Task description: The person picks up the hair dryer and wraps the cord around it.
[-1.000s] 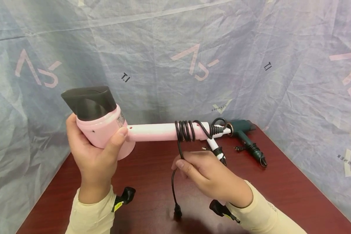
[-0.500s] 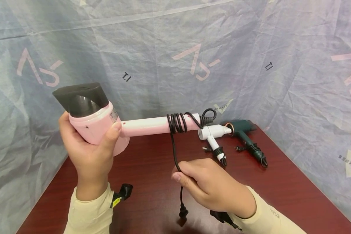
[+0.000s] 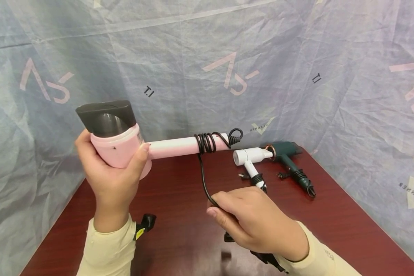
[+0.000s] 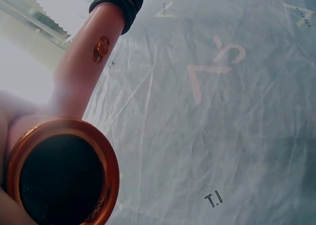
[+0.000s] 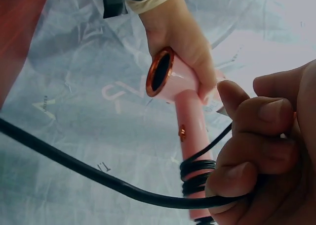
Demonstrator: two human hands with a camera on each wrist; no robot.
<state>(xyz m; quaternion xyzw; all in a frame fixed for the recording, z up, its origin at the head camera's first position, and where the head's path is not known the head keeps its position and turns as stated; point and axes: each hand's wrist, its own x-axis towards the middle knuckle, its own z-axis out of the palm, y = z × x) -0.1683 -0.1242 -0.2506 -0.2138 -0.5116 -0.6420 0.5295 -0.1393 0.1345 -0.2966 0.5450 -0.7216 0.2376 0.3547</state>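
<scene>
My left hand (image 3: 115, 184) grips the barrel of a pink hair dryer (image 3: 172, 148), raised above the table. Its black nozzle (image 3: 107, 118) faces up and its handle points right. A black power cord (image 3: 204, 143) is coiled several times round the handle near its end. From those turns the loose length runs down to my right hand (image 3: 258, 220), whose curled fingers hold it. In the right wrist view the cord (image 5: 118, 183) passes into the curled fingers. The left wrist view has the copper-rimmed rear (image 4: 111, 175) and a copper-coloured switch (image 4: 100, 49) on the handle.
On the dark red table (image 3: 179, 230), a white hair dryer (image 3: 250, 156) and a dark green hair dryer (image 3: 286, 151) lie at the back right, cords wound round their handles. Grey printed sheeting (image 3: 179, 69) hangs behind and at both sides.
The handle end has moved left and slightly up, uncovering the white hair dryer. My right hand has moved down and slightly right with the cord, and the cord's hanging end has shifted right.
</scene>
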